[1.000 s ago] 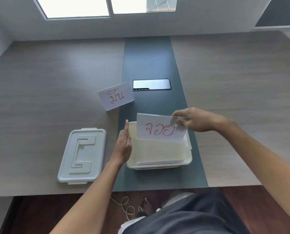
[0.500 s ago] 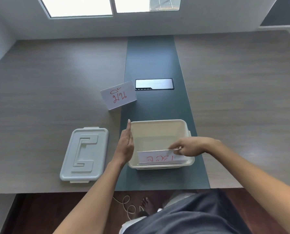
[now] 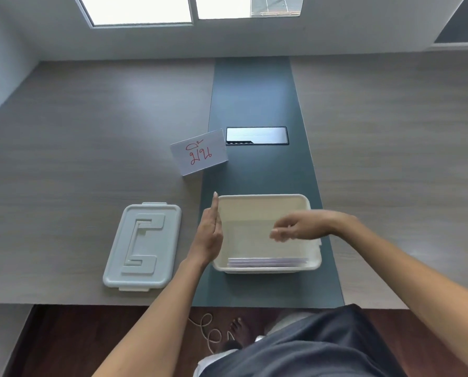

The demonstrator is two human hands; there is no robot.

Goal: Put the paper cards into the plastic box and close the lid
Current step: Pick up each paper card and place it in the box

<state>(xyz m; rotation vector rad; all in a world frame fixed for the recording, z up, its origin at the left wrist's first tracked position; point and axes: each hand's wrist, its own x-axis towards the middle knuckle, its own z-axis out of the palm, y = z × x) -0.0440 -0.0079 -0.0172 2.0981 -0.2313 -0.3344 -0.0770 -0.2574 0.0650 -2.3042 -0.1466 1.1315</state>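
Note:
A white plastic box [image 3: 262, 198] stands open on the table's dark centre strip, near the front edge. Several white paper cards [image 3: 267, 262] stand against its near wall. My left hand [image 3: 209, 232] rests flat against the box's left side, fingers straight. My right hand [image 3: 298, 228] hovers over the box, fingers loosely apart and holding nothing. One white card with red writing [image 3: 199, 152] lies on the table beyond the box, to its far left. The grey lid [image 3: 143, 246] lies flat on the table left of the box.
A black rectangular cable hatch [image 3: 257, 135] sits in the dark strip beyond the card. The wooden table [image 3: 77, 137] extends wide on both sides. Below the front edge are my lap, a bare foot and a white cord [image 3: 208, 330] on the floor.
My right hand lowered the red-lettered card into the box, let it go against the near wall and lifted away with nothing in it. My left hand stayed at the box's side.

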